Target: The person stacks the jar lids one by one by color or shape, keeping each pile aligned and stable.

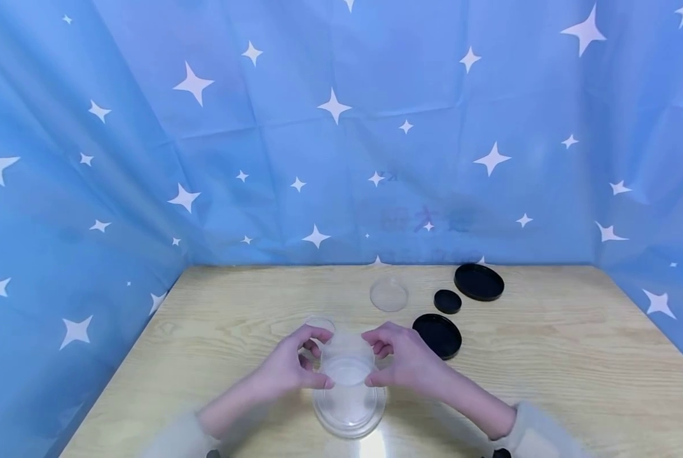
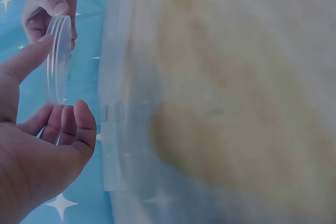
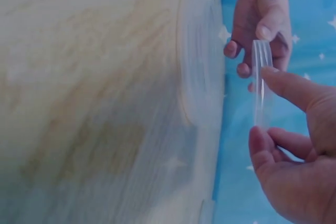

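From where I sit, I see a pale wood-grain surface (image 1: 547, 331), its back edge running up to a blue curtain (image 1: 284, 140) printed with white stars, which hangs at the back and both sides. The clear dish (image 1: 348, 356) is up off the surface, between the left hand (image 1: 287, 364) and the right hand (image 1: 406, 361); each grasps its rim on its own side with thumb and fingers. Just below and nearer me is a clear stack (image 1: 350, 423), apart from the dish in the right wrist view. I count one held piece, though its several rims mean I cannot tell whether it is nested; one stack, layers uncertain; two other clear discs (image 1: 390, 294), one just past the left hand, one farther back; and three black lids (image 1: 437, 336), all beyond the right hand.
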`<state>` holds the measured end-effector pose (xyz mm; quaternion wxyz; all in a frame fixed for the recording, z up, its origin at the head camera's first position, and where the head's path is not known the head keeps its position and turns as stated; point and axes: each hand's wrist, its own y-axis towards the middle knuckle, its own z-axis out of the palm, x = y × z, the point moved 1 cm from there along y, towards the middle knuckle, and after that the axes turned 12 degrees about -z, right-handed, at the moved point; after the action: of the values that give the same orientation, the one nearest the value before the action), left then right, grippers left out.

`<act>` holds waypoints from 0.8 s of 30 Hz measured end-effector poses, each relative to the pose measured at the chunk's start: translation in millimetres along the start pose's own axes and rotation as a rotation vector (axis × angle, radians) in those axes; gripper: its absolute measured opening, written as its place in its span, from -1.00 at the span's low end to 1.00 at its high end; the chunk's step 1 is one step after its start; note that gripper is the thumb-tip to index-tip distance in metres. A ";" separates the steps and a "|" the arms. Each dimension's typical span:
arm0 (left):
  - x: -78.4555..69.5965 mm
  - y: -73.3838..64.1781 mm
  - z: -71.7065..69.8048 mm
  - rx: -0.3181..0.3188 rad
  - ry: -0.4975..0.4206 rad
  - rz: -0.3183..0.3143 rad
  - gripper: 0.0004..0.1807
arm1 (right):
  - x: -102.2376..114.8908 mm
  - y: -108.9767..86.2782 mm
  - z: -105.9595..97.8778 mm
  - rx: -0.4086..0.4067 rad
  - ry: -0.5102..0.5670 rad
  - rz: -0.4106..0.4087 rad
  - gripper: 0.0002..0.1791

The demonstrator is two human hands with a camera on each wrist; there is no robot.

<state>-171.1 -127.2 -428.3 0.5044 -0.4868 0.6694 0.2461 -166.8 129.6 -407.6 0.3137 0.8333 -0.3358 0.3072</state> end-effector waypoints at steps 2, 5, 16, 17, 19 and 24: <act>2.1 -3.4 1.3 0.002 0.001 0.004 -0.21 | 0.5 -0.9 3.0 0.008 -0.009 -0.002 -0.32; 5.1 -8.1 1.8 0.001 0.018 0.011 -0.20 | 1.6 -2.1 6.8 0.023 0.007 -0.003 -0.32; 11.4 -19.4 -0.1 0.030 0.051 0.001 -0.22 | 6.4 -6.6 13.7 0.060 0.006 0.001 -0.37; 12.0 -19.8 -0.1 0.033 0.052 0.005 -0.22 | 6.5 -6.6 14.1 0.064 0.003 0.002 -0.38; 13.3 -20.3 0.0 0.039 0.051 0.007 -0.22 | 6.5 -6.6 14.9 0.072 0.001 0.004 -0.38; 15.6 -20.3 0.2 0.054 0.055 0.020 -0.22 | 5.7 -7.8 16.4 0.091 -0.001 0.014 -0.37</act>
<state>-153.0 -141.5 -439.4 0.4961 -0.4731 0.6941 0.2196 -152.7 120.1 -416.1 0.2733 0.8445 -0.3276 0.3237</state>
